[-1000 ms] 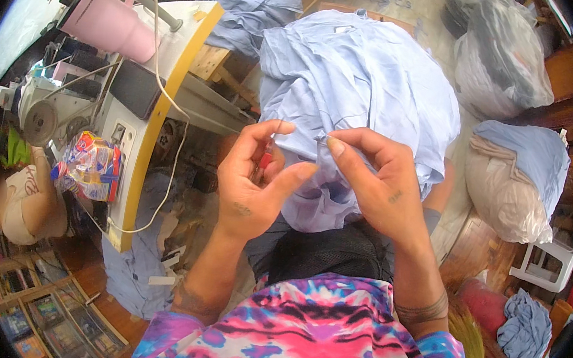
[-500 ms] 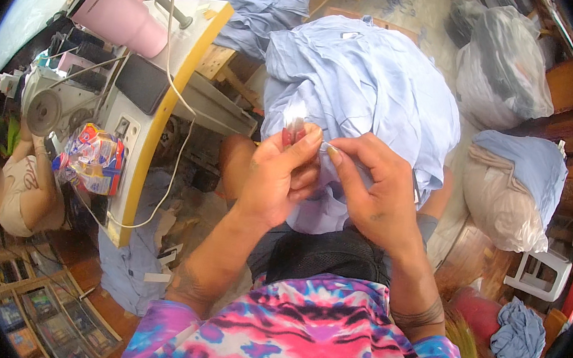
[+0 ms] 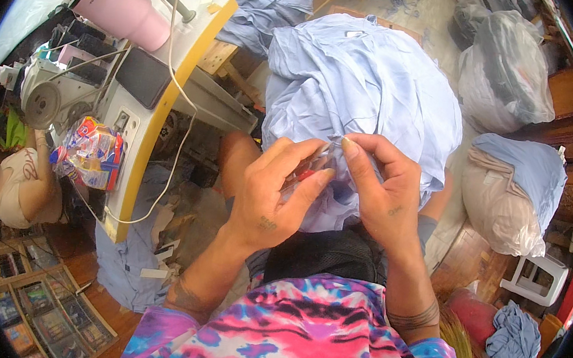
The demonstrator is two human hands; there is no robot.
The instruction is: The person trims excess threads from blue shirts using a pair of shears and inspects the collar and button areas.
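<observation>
My left hand (image 3: 272,195) is closed around small thread snips (image 3: 310,166) with a red part and shiny metal blades. The blades point toward the fingertips of my right hand (image 3: 390,192). Thumb and forefinger of that hand are pinched together, close to the blade tips; what is between them is too small to make out. Both hands are over a large heap of light blue cloth (image 3: 365,76) that lies across my lap, with a small label near its far edge.
At left stands a yellow-edged machine table (image 3: 135,188) with a pink tumbler (image 3: 120,8), a phone (image 3: 142,77), a colourful plastic pack (image 3: 92,153) and a hanging white cable. Stuffed plastic bags (image 3: 507,69) and a white stool (image 3: 535,279) are at right. A person (image 3: 30,189) sits far left.
My left hand has rolled over, back now upward, and the snips have swung from pointing away to pointing toward my right fingertips. The right hand stays pinched, slightly shifted.
</observation>
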